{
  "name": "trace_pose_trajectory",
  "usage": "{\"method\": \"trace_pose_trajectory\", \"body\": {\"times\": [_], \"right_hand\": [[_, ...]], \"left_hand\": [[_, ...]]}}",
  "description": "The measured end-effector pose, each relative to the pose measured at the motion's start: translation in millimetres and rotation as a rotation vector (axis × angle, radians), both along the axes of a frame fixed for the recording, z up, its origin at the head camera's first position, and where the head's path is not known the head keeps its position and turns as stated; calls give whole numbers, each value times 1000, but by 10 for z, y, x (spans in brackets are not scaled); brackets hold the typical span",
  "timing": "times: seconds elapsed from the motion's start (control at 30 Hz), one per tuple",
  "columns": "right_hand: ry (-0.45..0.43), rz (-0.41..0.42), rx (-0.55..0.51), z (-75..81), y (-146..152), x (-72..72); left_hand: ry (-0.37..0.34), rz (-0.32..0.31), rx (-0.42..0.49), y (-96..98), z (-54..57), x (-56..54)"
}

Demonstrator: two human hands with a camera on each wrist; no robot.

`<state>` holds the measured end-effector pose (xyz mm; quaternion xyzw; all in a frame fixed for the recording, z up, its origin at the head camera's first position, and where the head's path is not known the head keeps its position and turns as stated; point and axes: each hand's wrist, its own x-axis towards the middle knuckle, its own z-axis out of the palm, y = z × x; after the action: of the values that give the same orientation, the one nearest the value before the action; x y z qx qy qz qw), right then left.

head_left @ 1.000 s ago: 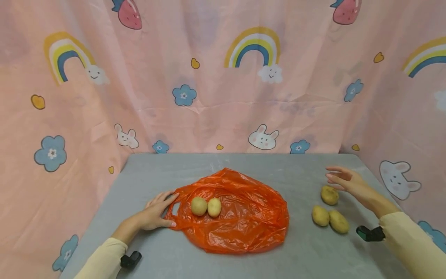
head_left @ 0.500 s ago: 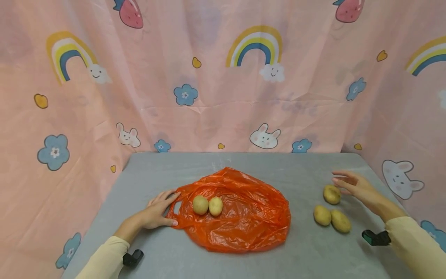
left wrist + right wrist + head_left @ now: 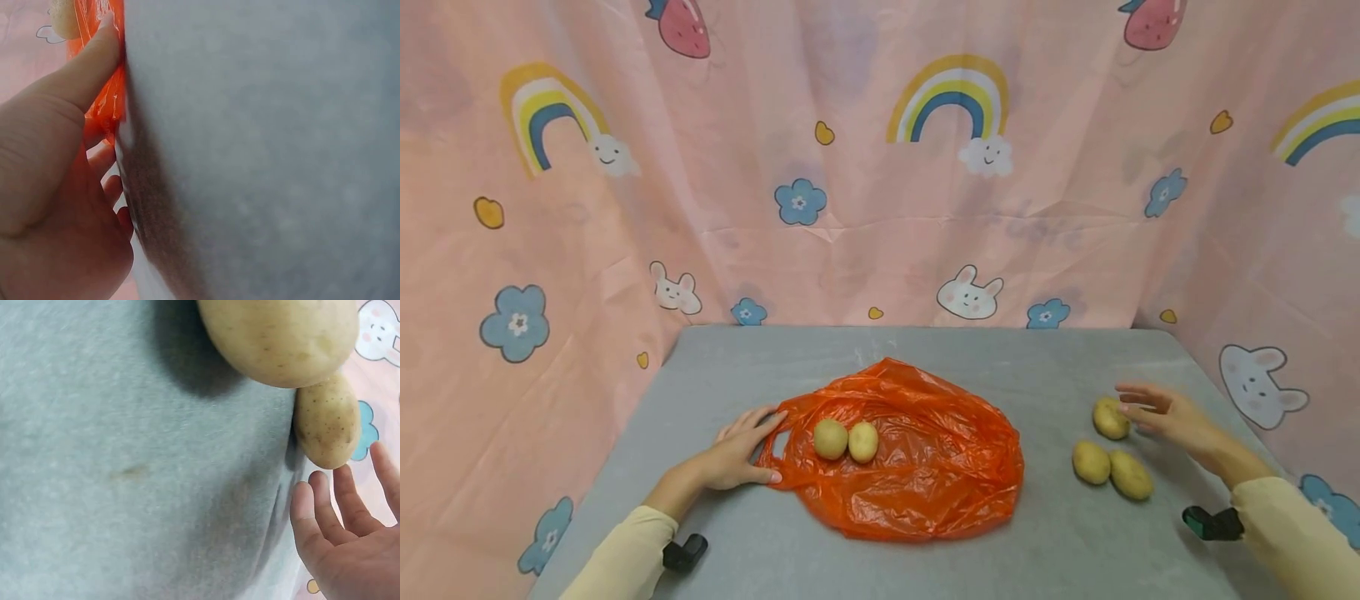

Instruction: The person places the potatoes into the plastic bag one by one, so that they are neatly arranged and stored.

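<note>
On the desk (image 3: 715, 367): one orange plastic carrier bag (image 3: 925, 492), lying crumpled and low near the middle, handle end towards the person's left side.
Bag load: two potatoes, a round potato (image 3: 831, 439) and an oval potato (image 3: 863, 442), side by side near the handle end. Whether they rest on the top layer or just within the mouth, I cannot tell.
Off the bag: three potatoes at the person's right. A far potato (image 3: 1111, 417) sits behind a close pair, the inner potato (image 3: 1091, 462) and the outer potato (image 3: 1130, 475).
Left hand (image 3: 737, 454): fingers spread wide, thumb and forefinger on the handle end of the bag; judged to be steadying it.
Right hand (image 3: 1172, 421): fingers parted and slightly bent, nothing held. It overlaps the edge of the far potato as seen from the head; contact cannot be confirmed.
Work standing: part done, in my judgement. Two of the five visible potatoes are at the bag; three are left on the desk. The far potato appears to be the one reached for.
Brands and labels: none found on the bag or potatoes. No maker's mark is legible on the left wrist camera (image 3: 685, 552) or right wrist camera (image 3: 1213, 523).
Writing: the pink curtain (image 3: 715, 179) bears cartoon print only; one faint bluish mark (image 3: 1045, 234) on it is too blurred to read.
</note>
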<state>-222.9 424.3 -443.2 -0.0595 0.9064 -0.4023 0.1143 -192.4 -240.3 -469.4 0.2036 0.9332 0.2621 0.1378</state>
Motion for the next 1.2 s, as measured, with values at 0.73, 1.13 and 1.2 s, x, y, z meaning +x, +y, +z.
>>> {"method": "trace_pose_trajectory", "body": {"times": [0.73,1.13,1.2], "right_hand": [[33,34,150,-103,-25,-3],[19,56,173,-137,-39,-7],[22,55,173,-132,-46,-11]], "left_hand": [[3,-2,12,-5,4,7],[21,-20,39,-47,-78,-15],[23,-19,33,-46,-66,-14]]}}
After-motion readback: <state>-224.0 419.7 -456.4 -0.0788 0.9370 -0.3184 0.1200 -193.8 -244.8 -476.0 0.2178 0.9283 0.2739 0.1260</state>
